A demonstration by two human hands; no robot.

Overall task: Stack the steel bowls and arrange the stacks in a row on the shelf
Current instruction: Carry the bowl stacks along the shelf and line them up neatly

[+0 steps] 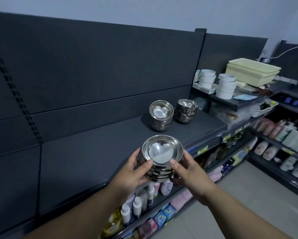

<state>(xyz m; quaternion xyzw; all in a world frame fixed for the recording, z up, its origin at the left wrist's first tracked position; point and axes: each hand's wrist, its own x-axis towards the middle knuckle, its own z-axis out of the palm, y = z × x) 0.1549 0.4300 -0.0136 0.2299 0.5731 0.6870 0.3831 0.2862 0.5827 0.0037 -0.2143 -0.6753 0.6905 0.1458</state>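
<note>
Fingers of the left hand and right hand curl round a held stack of steel bowls, thumbs on the near rim, over the dark shelf's front edge. Bowls nest one inside another, the top one's shiny inside facing up. Two more nested stacks, the second stack and third stack, stand just beside each other near the shelf's right end. Beyond it, white cups and cream trays sit stacked; bottles line the lower shelf.
</note>
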